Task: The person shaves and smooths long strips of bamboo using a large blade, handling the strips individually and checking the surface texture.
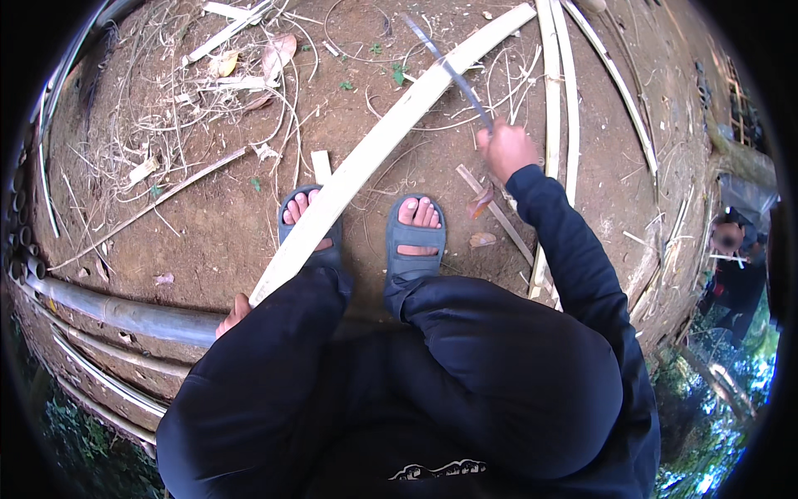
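Observation:
A long, pale split bamboo strip (370, 162) slants from my left knee up to the far right, passing over my left sandal. At its near end my left hand (234, 315) grips it, partly hidden behind my knee. My right hand (509, 153) is closed around the handle of a long, thin-bladed knife (426, 41). The dark blade lies across the strip near its far end and points up and to the left. The handle is mostly covered by my fingers.
More pale bamboo strips (552, 100) lie to the right. Curly shavings (179, 116) litter the dirt at the far left. A thick bamboo pole (125, 308) lies at the left. My feet are in dark sandals (414, 249). Another person (736, 258) is at the right edge.

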`<control>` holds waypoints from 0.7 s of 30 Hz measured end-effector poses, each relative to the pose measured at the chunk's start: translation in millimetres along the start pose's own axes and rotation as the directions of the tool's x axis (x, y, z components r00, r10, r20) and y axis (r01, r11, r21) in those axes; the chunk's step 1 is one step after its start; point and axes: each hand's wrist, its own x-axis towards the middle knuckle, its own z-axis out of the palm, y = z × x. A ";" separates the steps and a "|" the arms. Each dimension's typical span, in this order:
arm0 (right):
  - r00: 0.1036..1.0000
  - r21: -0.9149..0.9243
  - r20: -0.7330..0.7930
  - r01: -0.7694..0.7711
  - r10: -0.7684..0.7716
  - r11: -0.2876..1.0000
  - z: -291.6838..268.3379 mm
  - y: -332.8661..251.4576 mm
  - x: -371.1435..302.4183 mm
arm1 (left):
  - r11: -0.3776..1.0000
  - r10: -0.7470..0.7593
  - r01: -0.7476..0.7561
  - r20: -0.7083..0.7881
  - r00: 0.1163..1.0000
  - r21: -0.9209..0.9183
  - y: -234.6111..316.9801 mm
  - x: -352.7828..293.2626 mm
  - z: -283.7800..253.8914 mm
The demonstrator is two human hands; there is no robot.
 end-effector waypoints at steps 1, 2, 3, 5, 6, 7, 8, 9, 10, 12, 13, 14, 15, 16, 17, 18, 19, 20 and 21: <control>0.995 0.007 0.012 0.102 -0.102 0.995 0.6 -16.2 -2.5 | 1.000 -0.008 0.008 0.005 1.000 0.018 -7.2 -2.1 3.4; 0.953 0.000 0.078 0.293 -0.292 0.956 -3.1 -27.6 -21.2 | 1.000 -0.009 0.009 -0.001 1.000 0.009 -5.8 -1.0 7.6; 0.853 0.024 0.128 0.508 -0.507 0.861 -1.7 -44.9 -37.0 | 0.999 -0.016 0.016 0.005 1.000 0.029 -11.7 -0.3 6.7; 0.812 -0.085 0.051 0.583 -0.581 0.808 -0.9 -25.8 -47.5 | 1.000 -0.006 0.006 -0.009 1.000 0.015 -3.3 4.1 7.3; 0.848 -0.114 0.016 0.528 -0.529 0.842 -4.4 -7.1 -39.5 | 1.000 0.000 0.000 -0.015 1.000 0.010 -1.3 7.2 6.9; 0.971 -0.098 0.053 0.237 -0.233 0.967 -14.1 10.8 -17.6 | 1.000 0.005 -0.005 -0.021 1.000 0.009 -0.3 9.5 6.3; 0.991 -0.099 0.105 -0.077 0.087 0.992 -24.6 24.9 3.0 | 1.000 0.008 -0.008 -0.025 1.000 0.001 2.3 10.1 4.8; 0.994 -0.101 0.079 -0.073 0.081 0.992 -28.2 28.9 14.9 | 1.000 0.017 -0.017 -0.020 1.000 0.008 1.3 6.0 6.3; 0.996 -0.106 0.044 -0.070 0.075 0.992 -33.2 33.9 20.5 | 1.000 0.020 -0.019 -0.017 1.000 0.009 0.6 5.3 8.0; 0.998 -0.038 0.028 0.052 -0.051 0.998 -26.4 12.1 12.2 | 0.999 0.016 -0.016 -0.005 1.000 0.030 -6.6 -0.9 13.3; 0.980 -0.015 0.090 0.181 -0.179 0.983 -29.4 -6.7 -1.5 | 0.999 0.012 -0.013 0.002 1.000 0.035 -10.1 -2.7 16.9; 0.943 0.016 0.148 0.300 -0.299 0.954 -32.3 -17.3 -15.3 | 0.999 0.016 -0.017 0.004 1.000 0.039 -12.6 -2.6 20.4; 0.905 -0.108 0.148 0.416 -0.399 0.903 -32.1 -17.6 -22.6 | 0.999 0.024 -0.025 0.007 1.000 0.039 -13.7 -1.9 22.7; 0.964 -0.096 0.088 0.260 -0.252 0.961 -30.5 -5.3 -7.6 | 0.999 0.025 -0.025 0.005 1.000 0.042 -14.9 -1.6 24.3; 0.996 -0.070 0.039 0.081 -0.078 0.994 -27.5 19.3 12.3 | 0.999 0.038 -0.039 0.020 0.999 0.035 -17.4 -2.0 26.5; 0.995 -0.040 -0.009 -0.099 0.099 0.994 -28.7 42.5 32.8 | 0.999 0.044 -0.044 -0.004 0.999 0.025 -11.1 6.0 24.1; 0.991 -0.115 -0.029 -0.133 0.131 0.984 -35.9 62.3 50.9 | 0.999 0.055 -0.055 0.002 0.999 0.001 -7.3 6.6 19.5; 0.987 -0.183 -0.057 -0.159 0.151 0.970 -46.1 69.6 63.9 | 0.998 0.057 -0.057 0.008 0.998 -0.015 -4.9 12.0 14.6; 0.991 -0.129 -0.050 -0.126 0.121 0.984 -39.4 67.5 62.1 | 0.998 0.065 -0.064 0.027 0.998 -0.024 -8.1 7.4 13.0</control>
